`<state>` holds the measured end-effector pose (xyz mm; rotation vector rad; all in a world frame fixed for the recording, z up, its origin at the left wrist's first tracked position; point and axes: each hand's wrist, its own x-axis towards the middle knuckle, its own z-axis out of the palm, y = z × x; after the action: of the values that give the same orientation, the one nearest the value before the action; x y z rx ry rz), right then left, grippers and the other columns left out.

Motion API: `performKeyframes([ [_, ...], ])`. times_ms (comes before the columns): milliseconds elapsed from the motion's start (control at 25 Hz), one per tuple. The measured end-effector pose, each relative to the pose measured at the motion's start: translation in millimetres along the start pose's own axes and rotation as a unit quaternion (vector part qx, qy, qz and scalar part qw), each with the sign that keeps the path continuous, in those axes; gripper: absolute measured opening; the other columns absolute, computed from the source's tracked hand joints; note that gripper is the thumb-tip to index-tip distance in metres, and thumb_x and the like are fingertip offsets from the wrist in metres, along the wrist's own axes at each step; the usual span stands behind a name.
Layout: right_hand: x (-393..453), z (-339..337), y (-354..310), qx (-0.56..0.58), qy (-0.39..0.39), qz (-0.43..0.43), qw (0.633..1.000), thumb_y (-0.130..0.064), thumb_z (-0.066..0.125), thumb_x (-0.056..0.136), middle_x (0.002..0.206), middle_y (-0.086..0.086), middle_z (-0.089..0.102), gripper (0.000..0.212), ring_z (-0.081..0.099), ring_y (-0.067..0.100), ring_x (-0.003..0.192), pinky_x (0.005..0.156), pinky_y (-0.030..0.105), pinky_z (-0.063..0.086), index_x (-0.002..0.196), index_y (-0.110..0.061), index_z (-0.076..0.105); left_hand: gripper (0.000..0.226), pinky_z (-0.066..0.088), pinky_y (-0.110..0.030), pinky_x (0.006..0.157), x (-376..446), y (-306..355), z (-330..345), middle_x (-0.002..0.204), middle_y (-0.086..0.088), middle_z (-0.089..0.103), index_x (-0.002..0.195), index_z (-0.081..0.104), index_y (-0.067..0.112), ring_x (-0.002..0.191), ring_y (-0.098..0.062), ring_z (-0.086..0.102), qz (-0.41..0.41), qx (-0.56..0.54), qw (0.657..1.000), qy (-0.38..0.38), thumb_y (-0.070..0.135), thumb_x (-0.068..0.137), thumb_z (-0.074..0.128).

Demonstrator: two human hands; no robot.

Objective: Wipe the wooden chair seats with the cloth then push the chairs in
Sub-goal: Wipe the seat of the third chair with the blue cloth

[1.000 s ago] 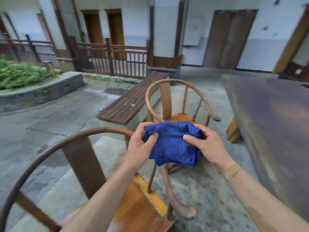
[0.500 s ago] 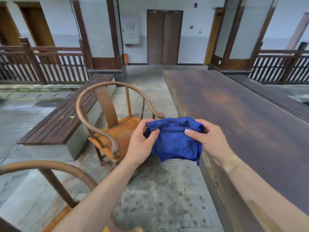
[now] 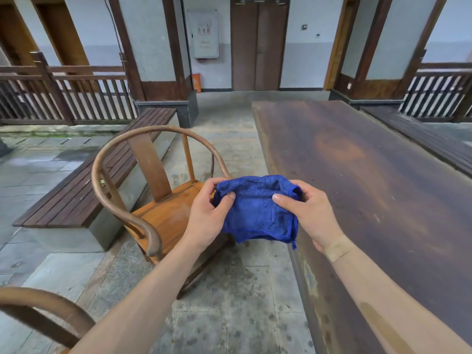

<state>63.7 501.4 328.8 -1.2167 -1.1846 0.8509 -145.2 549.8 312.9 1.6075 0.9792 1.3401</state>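
Observation:
A folded blue cloth (image 3: 258, 208) hangs between my two hands at chest height. My left hand (image 3: 208, 215) pinches its left edge with thumb and fingers. My right hand (image 3: 305, 213) grips its right edge, thumb on the front. Behind and below the cloth stands a round-backed wooden chair (image 3: 153, 175) with an orange-brown seat (image 3: 168, 218), pulled out from the long dark wooden table (image 3: 370, 187) on the right. The curved back rail of a second chair (image 3: 43, 310) shows at the bottom left; its seat is hidden.
A slatted wooden bench (image 3: 84, 190) on a stone base runs along the left. Wooden railings (image 3: 76, 98), pillars and a brown double door (image 3: 258, 44) close off the back. Another bench (image 3: 434, 144) lies at the far right. Stone paving lies between chair and table.
The view has swung right, from the near chair toward the table and the farther chair, and come closer. Both hands keep holding the cloth the same way.

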Motion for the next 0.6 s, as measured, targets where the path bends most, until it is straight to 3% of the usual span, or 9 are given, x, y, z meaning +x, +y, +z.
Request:
performKeyframes([
  [120, 50.3, 11.6, 18.8, -0.005, -0.013, 0.002, 1.0, -0.008, 0.077, 0.084, 0.096, 0.002, 0.077, 0.019, 0.072, 0.021, 0.094, 0.093, 0.048, 0.057, 0.096, -0.023, 0.076, 0.017, 0.058, -0.035, 0.082, 39.9, -27.4, -2.7, 0.098, 0.012, 0.07, 0.107, 0.062, 0.022, 0.095, -0.016, 0.068, -0.017, -0.006, 1.0, 0.02, 0.008, 0.098, 0.062],
  [320, 149.2, 40.9, 47.2, -0.015, -0.018, -0.002, 1.0, -0.014, 0.079, 0.082, 0.096, 0.006, 0.076, 0.016, 0.071, 0.03, 0.097, 0.09, 0.049, 0.058, 0.095, -0.021, 0.074, 0.014, 0.053, -0.021, 0.075, 129.0, -74.5, -14.1, 0.094, 0.018, 0.069, 0.107, 0.062, 0.018, 0.091, -0.005, 0.065, -0.025, -0.011, 0.998, 0.048, 0.009, 0.097, 0.062],
  [600, 292.4, 92.7, 72.3, -0.001, -0.033, 0.009, 0.999, -0.008, 0.078, 0.083, 0.102, 0.008, 0.074, 0.024, 0.07, 0.019, 0.093, 0.082, 0.035, 0.059, 0.103, -0.014, 0.066, 0.013, 0.05, -0.015, 0.067, 247.5, -121.4, -42.3, 0.089, 0.023, 0.068, 0.106, 0.061, 0.019, 0.083, 0.002, 0.065, -0.043, -0.018, 0.996, 0.082, 0.008, 0.099, 0.06],
])
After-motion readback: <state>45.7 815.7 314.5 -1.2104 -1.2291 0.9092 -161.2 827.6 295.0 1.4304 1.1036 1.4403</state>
